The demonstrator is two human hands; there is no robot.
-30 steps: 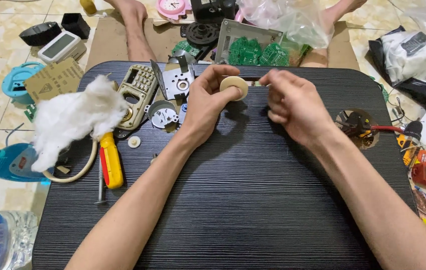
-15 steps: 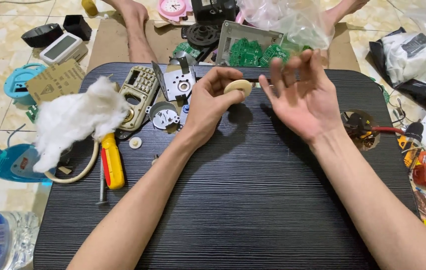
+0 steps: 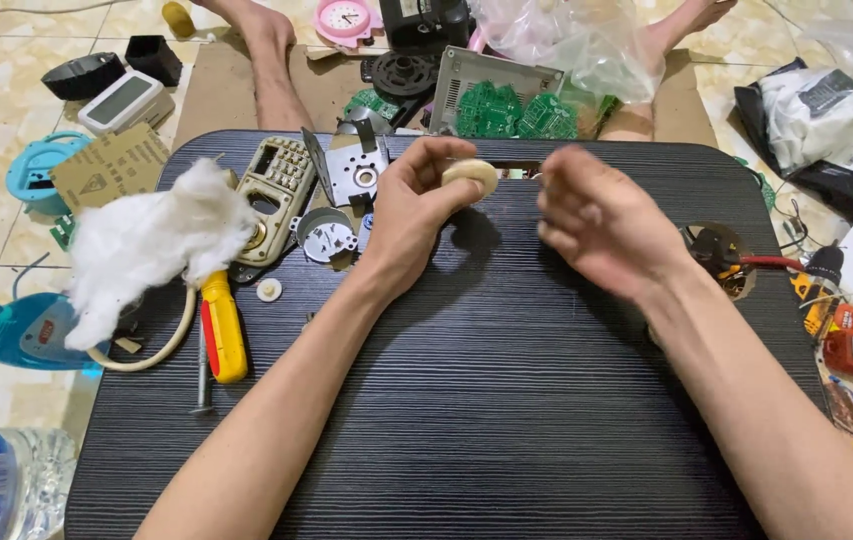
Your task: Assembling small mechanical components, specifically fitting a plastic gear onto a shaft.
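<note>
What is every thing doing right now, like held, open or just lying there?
Left hand: closed around the round cream disc, lifted.
Right hand: empty, fingers loosely curled.
Screwdriver: lying flat on the table.
Cotton wad: fluffed, lying loose.
Keypad casing: opened up, flat.

Counter [image 3: 506, 420]: cotton wad [image 3: 151, 240] far left | screwdriver [image 3: 223, 328] just right of it | keypad casing [image 3: 274, 195] behind | circuit boards [image 3: 516, 112] on floor beyond.

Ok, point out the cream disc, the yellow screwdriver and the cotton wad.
cream disc [image 3: 470, 176], head view, on its flat face.
yellow screwdriver [image 3: 222, 325], head view, mid-handle.
cotton wad [image 3: 151, 243], head view, centre of the fluff.
</note>
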